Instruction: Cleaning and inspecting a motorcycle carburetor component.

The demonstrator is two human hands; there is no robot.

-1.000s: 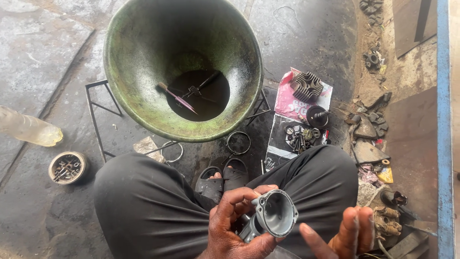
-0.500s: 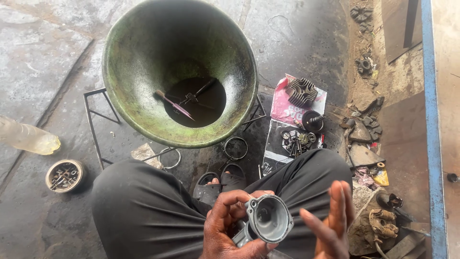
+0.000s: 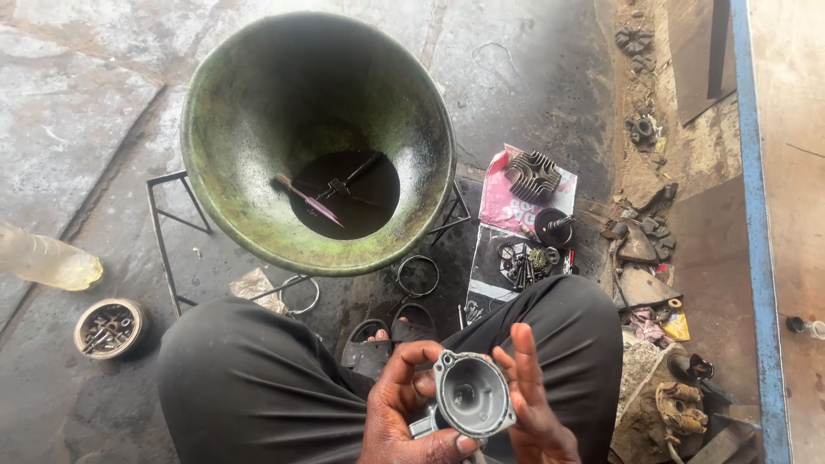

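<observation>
Now metal housing (image 3: 471, 395) in left hand (image 3: 404, 412)

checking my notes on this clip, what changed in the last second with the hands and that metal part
The right hand came in from the side, fingers open, up against the grey metal cup-shaped part. The left hand kept its grip on the part. The green basin and the small parts on the floor stayed put.

Concrete floor (image 3: 77, 112) bears green basin's stand (image 3: 168, 232); bottle (image 3: 47, 260); bolt tin (image 3: 107, 327); rings (image 3: 418, 276).
</observation>
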